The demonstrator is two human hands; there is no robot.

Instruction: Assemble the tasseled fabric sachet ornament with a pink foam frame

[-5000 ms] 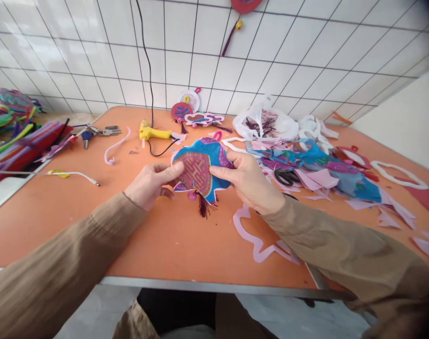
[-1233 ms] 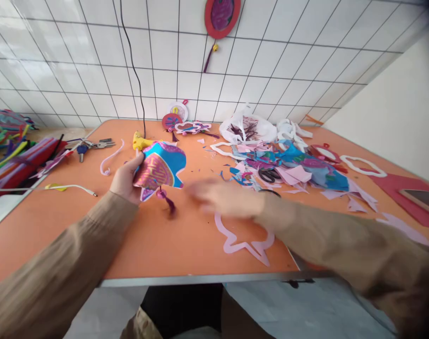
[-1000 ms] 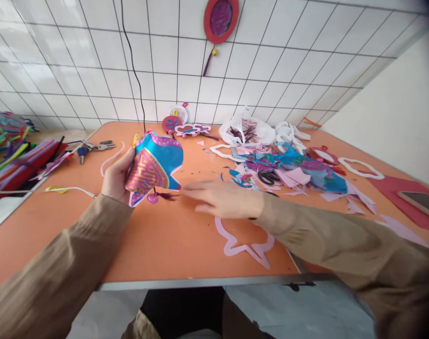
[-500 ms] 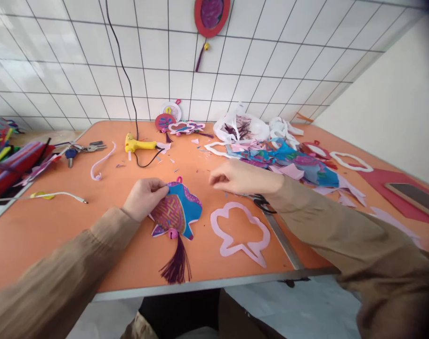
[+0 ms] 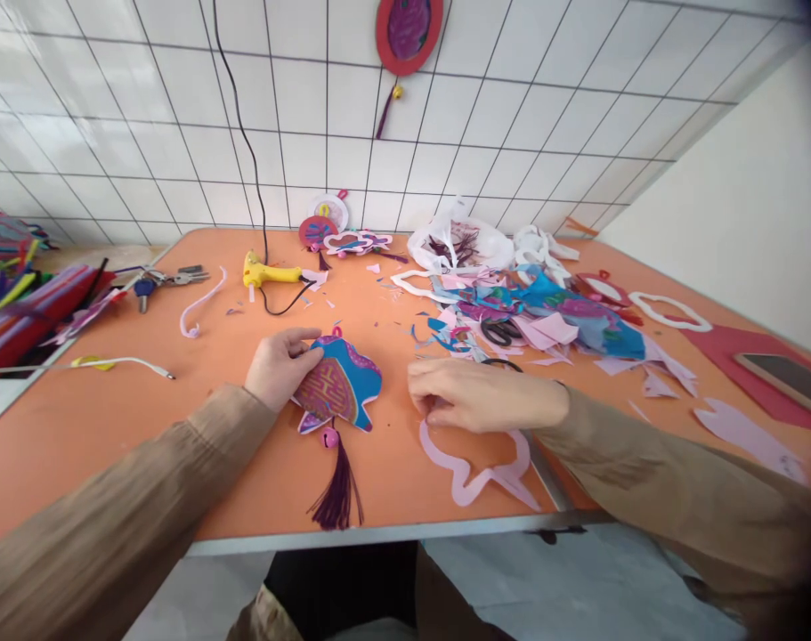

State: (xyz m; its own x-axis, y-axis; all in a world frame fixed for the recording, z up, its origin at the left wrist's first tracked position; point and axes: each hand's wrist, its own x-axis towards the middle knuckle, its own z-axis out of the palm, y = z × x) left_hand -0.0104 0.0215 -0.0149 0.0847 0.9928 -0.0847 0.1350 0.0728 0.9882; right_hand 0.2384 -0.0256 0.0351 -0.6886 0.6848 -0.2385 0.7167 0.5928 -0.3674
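A fish-shaped fabric ornament (image 5: pixel 361 385), blue and purple with a patterned middle, lies near the table's front. My left hand (image 5: pixel 281 367) pinches its upper left edge between thumb and fingers. From its lower edge hang a pink bell (image 5: pixel 329 437) and a dark purple tassel (image 5: pixel 336 490). To the right, my right hand (image 5: pixel 485 393) is closed on the upper edge of a pink cut-out frame (image 5: pixel 468 492), covering that part. The frame's lower outline shows below the hand, close to the table edge.
A yellow glue gun (image 5: pixel 271 272) lies at the back left, its cord rising up the wall. Fabric and paper scraps (image 5: pixel 558 312) spread across the right, with black scissor handles (image 5: pixel 500 332) among them. Keys (image 5: pixel 171 278), a white cable (image 5: pixel 128 361) and a phone (image 5: pixel 789 378) lie farther out.
My right hand has come down and toward me onto the pink frame, which has shifted slightly. My left hand keeps its pinch on the ornament, now tilted a little differently.
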